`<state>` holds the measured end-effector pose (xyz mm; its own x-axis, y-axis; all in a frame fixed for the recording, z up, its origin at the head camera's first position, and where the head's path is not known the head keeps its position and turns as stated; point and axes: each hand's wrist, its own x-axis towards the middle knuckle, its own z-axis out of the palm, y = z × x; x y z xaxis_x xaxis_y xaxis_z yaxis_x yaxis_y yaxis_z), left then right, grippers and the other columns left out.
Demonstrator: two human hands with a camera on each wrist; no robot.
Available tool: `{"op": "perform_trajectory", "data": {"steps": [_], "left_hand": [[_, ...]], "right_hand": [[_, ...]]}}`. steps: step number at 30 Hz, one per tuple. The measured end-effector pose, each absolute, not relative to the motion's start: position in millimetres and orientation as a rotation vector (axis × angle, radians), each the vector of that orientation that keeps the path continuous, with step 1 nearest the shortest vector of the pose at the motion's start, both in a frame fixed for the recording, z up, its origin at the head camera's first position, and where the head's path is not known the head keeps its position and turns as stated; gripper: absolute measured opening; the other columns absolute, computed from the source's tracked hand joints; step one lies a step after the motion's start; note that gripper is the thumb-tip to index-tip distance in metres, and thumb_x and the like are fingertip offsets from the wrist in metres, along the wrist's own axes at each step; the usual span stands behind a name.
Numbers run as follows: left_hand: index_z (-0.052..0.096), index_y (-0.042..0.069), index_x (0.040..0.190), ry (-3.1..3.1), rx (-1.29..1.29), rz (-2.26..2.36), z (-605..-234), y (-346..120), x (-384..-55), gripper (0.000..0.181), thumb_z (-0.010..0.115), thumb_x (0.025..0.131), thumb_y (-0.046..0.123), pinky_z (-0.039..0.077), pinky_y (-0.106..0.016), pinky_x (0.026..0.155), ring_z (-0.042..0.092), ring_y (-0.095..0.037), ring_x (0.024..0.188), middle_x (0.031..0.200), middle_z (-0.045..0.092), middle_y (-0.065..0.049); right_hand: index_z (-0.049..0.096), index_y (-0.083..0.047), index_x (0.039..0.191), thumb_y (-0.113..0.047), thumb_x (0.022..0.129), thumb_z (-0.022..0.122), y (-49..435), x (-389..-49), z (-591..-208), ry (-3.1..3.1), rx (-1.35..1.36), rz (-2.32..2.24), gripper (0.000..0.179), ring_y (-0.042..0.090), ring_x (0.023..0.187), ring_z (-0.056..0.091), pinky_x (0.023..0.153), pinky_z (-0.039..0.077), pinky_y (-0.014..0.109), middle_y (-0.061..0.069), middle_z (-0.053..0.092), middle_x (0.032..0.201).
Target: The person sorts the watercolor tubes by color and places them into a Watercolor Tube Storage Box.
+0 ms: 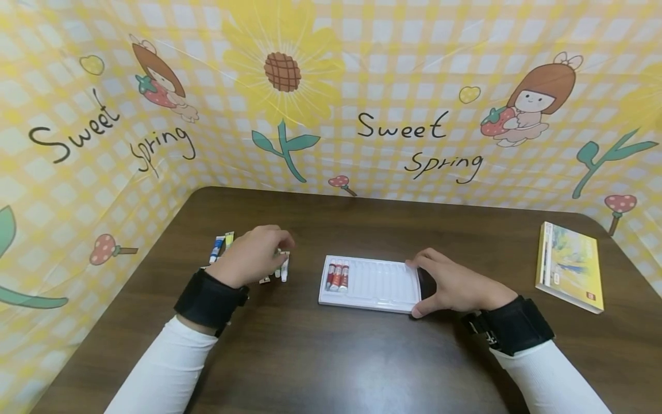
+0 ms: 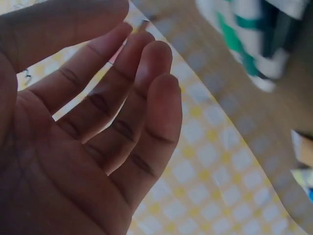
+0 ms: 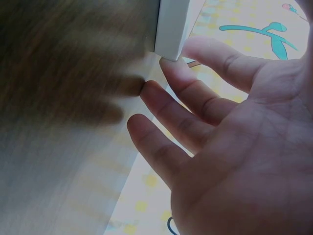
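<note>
A white tray (image 1: 385,282) with slots lies on the table, with 3 red-toned paint tubes (image 1: 338,277) side by side in its left end. My right hand (image 1: 450,282) holds the tray's right end, thumb at the near corner and fingertips at the far corner. My left hand (image 1: 253,256) is over loose paint tubes left of the tray, fingers slightly bent and nothing between them in the left wrist view. A blue tube (image 1: 216,249) and a yellow-green tube (image 1: 229,238) show beyond it, a white tube (image 1: 285,267) by its fingers. Other tubes are partly hidden beneath the hand.
A yellow-covered book (image 1: 571,267) lies at the table's right side. The dark brown table (image 1: 331,356) meets a yellow checked cloth (image 1: 403,63) hung along its back and sides.
</note>
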<state>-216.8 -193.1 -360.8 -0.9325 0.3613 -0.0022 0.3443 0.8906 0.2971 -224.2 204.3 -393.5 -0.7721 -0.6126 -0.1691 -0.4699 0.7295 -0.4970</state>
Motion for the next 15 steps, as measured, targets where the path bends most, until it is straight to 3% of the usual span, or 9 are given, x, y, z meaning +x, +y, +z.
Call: {"op": "perform_trajectory", "data": {"steps": [8, 15], "left_hand": [[0.076, 0.003, 0.111, 3.001, 0.541, 0.437, -363, -219, -215, 0.018, 0.069, 0.094, 0.001, 0.057, -0.048, 0.088, 0.069, -0.03, 0.102, 0.11, 0.074, -0.013], [0.075, 0.002, 0.114, 3.016, 0.47, 0.447, -358, -247, -218, 0.02, 0.068, 0.096, 0.004, 0.057, -0.048, 0.082, 0.069, -0.031, 0.099, 0.109, 0.074, -0.015]], "right_hand": [[0.051, -0.001, 0.15, -0.05, 0.078, 0.091, 205, -225, -394, 2.607, -0.839, -0.623, 0.096, 0.033, 0.132, 0.052, 0.11, 0.046, 0.054, 0.017, 0.048, 0.148], [0.051, -0.001, 0.15, -0.05, 0.078, 0.091, 204, -224, -393, 2.612, -0.834, -0.62, 0.096, 0.033, 0.132, 0.052, 0.11, 0.046, 0.054, 0.017, 0.048, 0.149]]}}
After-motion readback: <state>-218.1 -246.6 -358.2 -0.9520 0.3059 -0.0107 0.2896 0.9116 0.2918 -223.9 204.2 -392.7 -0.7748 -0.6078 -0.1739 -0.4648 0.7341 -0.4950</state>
